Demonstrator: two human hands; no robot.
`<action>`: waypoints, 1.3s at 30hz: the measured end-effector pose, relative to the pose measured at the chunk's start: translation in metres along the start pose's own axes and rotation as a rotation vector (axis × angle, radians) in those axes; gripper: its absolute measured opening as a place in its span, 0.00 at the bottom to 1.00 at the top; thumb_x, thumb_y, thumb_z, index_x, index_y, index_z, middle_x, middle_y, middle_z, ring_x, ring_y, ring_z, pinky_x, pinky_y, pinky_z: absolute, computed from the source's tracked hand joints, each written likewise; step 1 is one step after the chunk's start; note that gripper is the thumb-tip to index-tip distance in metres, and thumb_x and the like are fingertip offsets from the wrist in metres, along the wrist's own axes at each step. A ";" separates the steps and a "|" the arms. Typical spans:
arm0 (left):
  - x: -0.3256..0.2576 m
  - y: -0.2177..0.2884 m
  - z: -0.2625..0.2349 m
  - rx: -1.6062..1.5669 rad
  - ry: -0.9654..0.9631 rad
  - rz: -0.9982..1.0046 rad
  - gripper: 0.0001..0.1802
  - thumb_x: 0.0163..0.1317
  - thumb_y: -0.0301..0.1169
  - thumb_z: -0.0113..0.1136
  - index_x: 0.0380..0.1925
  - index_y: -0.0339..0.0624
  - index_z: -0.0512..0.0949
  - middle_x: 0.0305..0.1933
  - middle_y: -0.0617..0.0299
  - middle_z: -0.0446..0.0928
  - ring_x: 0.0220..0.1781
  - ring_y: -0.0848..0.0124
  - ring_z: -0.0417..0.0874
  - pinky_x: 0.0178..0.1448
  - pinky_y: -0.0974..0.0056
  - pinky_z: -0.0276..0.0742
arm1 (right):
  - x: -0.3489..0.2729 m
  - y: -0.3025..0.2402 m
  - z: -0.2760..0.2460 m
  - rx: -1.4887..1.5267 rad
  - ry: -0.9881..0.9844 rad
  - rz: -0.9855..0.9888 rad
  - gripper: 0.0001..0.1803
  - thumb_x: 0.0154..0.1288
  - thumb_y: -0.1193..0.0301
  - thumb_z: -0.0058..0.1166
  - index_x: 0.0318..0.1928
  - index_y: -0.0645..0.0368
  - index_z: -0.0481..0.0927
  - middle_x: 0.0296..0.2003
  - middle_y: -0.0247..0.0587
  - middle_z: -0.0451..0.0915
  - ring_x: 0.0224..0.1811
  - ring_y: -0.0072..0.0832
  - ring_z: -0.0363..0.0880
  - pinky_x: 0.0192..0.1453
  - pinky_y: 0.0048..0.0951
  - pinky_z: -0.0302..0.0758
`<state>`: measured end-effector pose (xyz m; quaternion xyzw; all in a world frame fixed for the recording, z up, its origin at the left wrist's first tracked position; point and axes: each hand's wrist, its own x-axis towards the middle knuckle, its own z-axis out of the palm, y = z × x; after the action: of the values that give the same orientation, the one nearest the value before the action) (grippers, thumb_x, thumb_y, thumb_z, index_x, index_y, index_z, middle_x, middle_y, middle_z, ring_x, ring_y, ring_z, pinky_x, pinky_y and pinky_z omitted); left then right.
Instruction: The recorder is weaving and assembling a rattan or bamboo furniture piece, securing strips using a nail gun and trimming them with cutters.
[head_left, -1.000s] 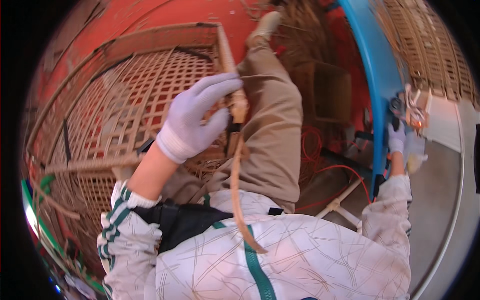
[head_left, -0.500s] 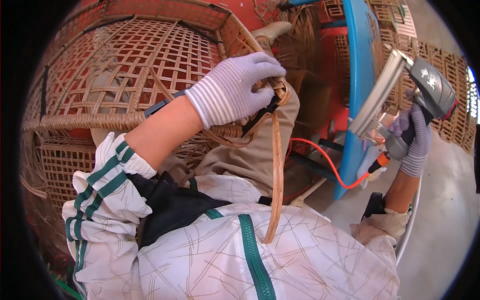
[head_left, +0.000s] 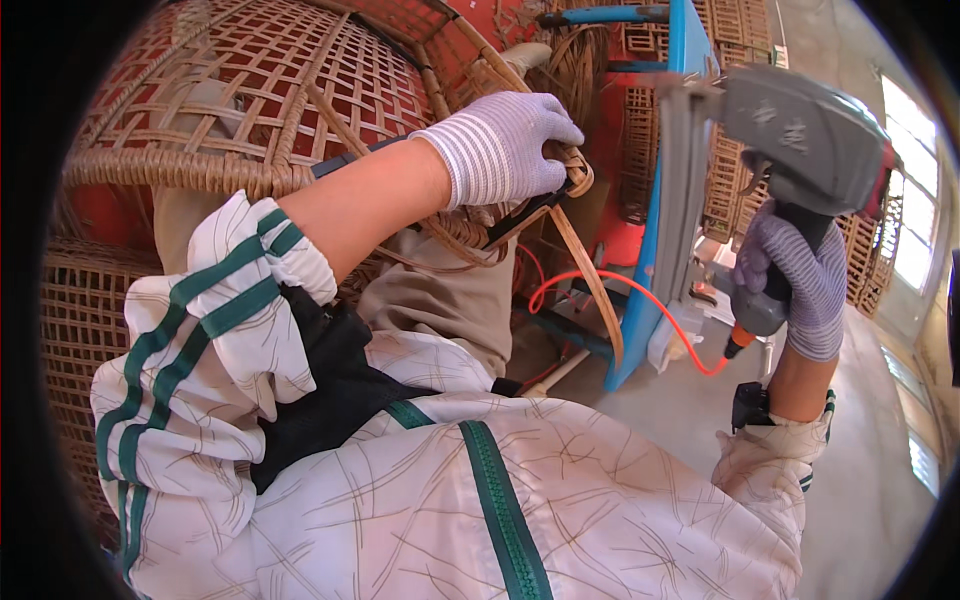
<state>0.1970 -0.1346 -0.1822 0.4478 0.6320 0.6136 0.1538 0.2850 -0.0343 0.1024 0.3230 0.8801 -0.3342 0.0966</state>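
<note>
A large woven wicker basket or furniture frame [head_left: 235,85] lies at the upper left, over my lap. My left hand [head_left: 510,145], in a pale striped knit glove, closes around its near right corner, where a flat rattan strip [head_left: 588,275] is wrapped. The strip's loose tail hangs down to the right. A grey and black pneumatic staple gun [head_left: 805,130] is upright in my gloved right hand [head_left: 800,275], fingers wrapped around its handle. Its nose lies far right of the wicker corner, not touching it. The left fingertips partly hide the wrapped corner.
An orange air hose [head_left: 655,300] runs from the gun's handle back to the left. Between the gun and the basket stands a blue bench [head_left: 640,325]. More wicker panels [head_left: 725,190] stand behind it, and another woven piece [head_left: 95,320] is at the lower left.
The staple gun has risen and swung left in my right hand, its body now more level. The strip's tail has swung right. My left hand stays on the wicker corner.
</note>
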 end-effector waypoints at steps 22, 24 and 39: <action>0.007 0.002 -0.006 0.049 -0.091 -0.008 0.18 0.57 0.32 0.58 0.47 0.39 0.81 0.51 0.52 0.79 0.52 0.52 0.80 0.60 0.57 0.75 | -0.018 -0.069 0.026 -0.685 0.087 0.070 0.18 0.64 0.62 0.62 0.46 0.64 0.81 0.23 0.34 0.78 0.18 0.15 0.71 0.22 0.21 0.67; 0.004 0.003 -0.004 0.034 -0.084 0.015 0.17 0.57 0.32 0.58 0.47 0.39 0.81 0.51 0.52 0.79 0.52 0.52 0.81 0.59 0.57 0.76 | -0.021 -0.049 0.015 -0.601 0.143 0.042 0.18 0.64 0.63 0.63 0.45 0.64 0.81 0.22 0.32 0.77 0.18 0.15 0.70 0.22 0.21 0.66; 0.005 -0.027 -0.006 -0.047 -0.121 0.068 0.23 0.56 0.35 0.68 0.52 0.40 0.80 0.51 0.55 0.80 0.49 0.60 0.82 0.57 0.62 0.77 | -0.020 0.062 0.012 -0.040 0.119 0.138 0.15 0.65 0.67 0.62 0.44 0.66 0.77 0.20 0.32 0.73 0.18 0.18 0.69 0.23 0.22 0.67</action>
<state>0.1796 -0.1307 -0.2038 0.5015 0.5912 0.6051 0.1811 0.3392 -0.0167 0.0684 0.4001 0.8665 -0.2893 0.0733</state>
